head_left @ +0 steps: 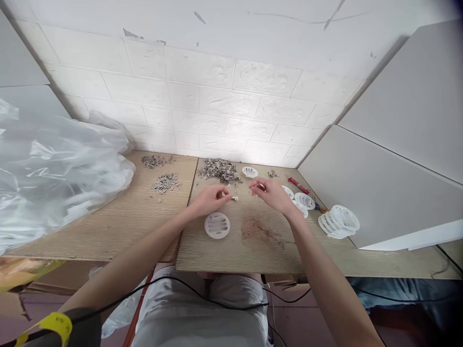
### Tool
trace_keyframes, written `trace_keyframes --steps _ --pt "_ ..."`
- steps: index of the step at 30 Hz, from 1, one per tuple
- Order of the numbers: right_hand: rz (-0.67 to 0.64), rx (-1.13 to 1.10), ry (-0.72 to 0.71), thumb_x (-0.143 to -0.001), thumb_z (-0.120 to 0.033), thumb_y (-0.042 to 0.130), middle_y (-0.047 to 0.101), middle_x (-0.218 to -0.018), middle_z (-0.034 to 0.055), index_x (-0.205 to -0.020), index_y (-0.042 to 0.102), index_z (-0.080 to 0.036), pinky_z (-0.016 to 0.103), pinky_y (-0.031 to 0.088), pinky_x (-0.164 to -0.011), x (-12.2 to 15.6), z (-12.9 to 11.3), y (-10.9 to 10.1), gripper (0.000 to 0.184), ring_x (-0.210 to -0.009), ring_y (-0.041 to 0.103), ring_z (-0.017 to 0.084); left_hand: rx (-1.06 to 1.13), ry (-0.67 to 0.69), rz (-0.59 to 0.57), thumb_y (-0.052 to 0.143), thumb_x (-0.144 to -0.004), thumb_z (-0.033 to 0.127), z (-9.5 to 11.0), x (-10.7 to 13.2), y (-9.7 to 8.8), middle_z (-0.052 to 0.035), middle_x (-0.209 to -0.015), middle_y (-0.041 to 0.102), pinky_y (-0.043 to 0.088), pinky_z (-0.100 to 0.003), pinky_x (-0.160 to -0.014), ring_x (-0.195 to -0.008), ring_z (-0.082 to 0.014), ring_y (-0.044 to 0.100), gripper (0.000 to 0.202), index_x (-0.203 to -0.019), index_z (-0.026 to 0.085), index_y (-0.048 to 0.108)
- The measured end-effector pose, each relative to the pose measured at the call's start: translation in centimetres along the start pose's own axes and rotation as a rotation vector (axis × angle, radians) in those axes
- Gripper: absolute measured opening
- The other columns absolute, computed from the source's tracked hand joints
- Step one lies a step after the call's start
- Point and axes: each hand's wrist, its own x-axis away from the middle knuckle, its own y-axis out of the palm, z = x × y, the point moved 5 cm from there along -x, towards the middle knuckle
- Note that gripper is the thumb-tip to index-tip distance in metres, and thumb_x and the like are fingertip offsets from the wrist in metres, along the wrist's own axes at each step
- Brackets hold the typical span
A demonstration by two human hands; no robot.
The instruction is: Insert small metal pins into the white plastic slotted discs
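My left hand (211, 198) hovers over the wooden table (253, 250) with its fingers pinched on a small metal clip (234, 198). My right hand (271, 193) is a short way to the right, fingers curled in a pinch on something too small to make out. A round white plastic disc with slots (217, 225) lies flat on the table just below my left hand. A large pile of small metal clips (219, 169) sits just beyond both hands.
Two smaller clip piles (165, 182) (155, 161) lie to the left. More white discs (304, 200) and a stack of them (339, 221) rest at the right beside a grey panel (379, 193). A red tool (298, 184) lies there. A clear plastic bag (54, 168) fills the left.
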Motion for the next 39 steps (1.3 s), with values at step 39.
trace_keyframes --steps 39 --pt "0.054 -0.566 -0.045 -0.076 -0.045 0.069 0.060 -0.074 0.0005 -0.077 0.061 -0.019 0.029 0.041 -0.065 0.7 0.5 4.2 0.027 -0.068 0.051 0.014 0.075 0.108 -0.293 0.059 -0.079 0.030 0.4 0.5 -0.5 -0.0023 -0.083 0.060 0.042 -0.026 -0.065 -0.073 -0.0148 0.054 0.015 -0.090 0.019 0.060"
